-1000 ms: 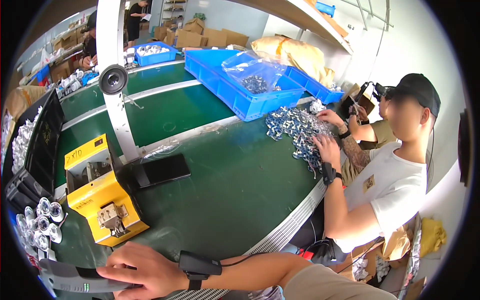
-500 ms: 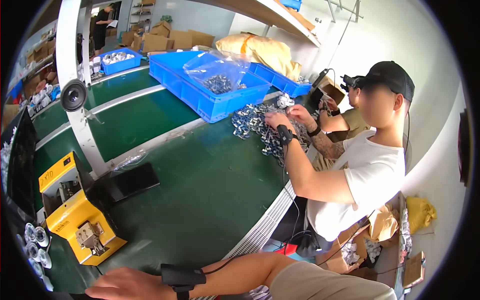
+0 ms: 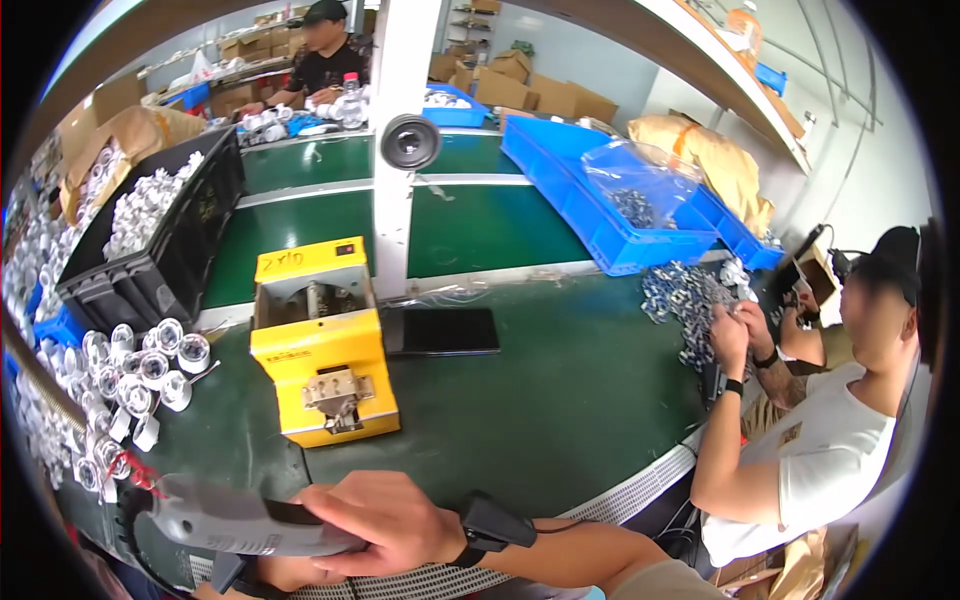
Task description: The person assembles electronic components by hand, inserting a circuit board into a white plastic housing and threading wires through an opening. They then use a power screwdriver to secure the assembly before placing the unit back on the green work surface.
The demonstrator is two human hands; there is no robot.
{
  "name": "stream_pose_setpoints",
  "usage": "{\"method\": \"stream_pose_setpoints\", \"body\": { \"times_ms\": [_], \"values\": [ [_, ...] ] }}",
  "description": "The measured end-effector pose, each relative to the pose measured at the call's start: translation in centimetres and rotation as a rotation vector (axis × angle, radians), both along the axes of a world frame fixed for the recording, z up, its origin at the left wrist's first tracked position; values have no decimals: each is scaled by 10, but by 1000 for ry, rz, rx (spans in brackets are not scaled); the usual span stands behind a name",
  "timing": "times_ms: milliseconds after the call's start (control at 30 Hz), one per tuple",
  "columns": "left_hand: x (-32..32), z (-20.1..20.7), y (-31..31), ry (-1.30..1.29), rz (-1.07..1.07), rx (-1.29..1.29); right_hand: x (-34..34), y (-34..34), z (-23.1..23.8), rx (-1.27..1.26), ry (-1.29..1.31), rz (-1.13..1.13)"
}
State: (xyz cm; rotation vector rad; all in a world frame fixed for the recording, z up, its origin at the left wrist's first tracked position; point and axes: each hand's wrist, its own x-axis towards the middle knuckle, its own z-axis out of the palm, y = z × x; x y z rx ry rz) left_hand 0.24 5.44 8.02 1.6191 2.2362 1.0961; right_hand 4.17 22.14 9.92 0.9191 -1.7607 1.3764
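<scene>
At the left side, many round white fittings (image 3: 155, 370) with clear faces lie in a loose heap on the green bench (image 3: 540, 400); whether they are finished or are waiting, I cannot tell. Behind them stands a black crate (image 3: 205, 235), well filled with small white pieces (image 3: 150, 215). Nearer, in front, is the grey handheld tool (image 3: 225, 515), lying across the air over the near edge of the bench, with its blunt end toward the heap and a thin red wire (image 3: 135, 470) beside this end. I see no fitting being worked by it, so I judge that the tool is only in hand and no piece is under work at this moment. The left hand (image 3: 288, 573) is low, mostly covered by the tool, so I cannot tell if its fingers are bent around something. Next comes the yellow machine (image 3: 325, 365), upright, touched by no hand; it blocks the way straight to the back. The right hand (image 3: 385, 520) is closed firmly around the tool's handle. Behind the machine rises a white post (image 3: 395, 240), and just to the right lies a flat black slab (image 3: 445, 330). Farther right are a blue tray (image 3: 655, 250), a pile of small blue-and-silver parts (image 3: 680, 300) and a co-worker's hands (image 3: 735, 330) at this pile.
</scene>
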Motion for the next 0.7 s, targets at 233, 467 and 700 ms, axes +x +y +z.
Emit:
{"method": "stream_pose_setpoints", "body": {
  "times_ms": [233, 467, 700],
  "values": [
    [15, -5, -5, 19, 88, 149, 1, 7, 4, 64, -27, -2],
    [5, -6, -10, 48, -32, 48, -2, 4, 5, 84, -5, -40],
    [5, -19, -11, 85, -25, 113, -1, 8, 9, 126, -33, -25]
  ]
}}
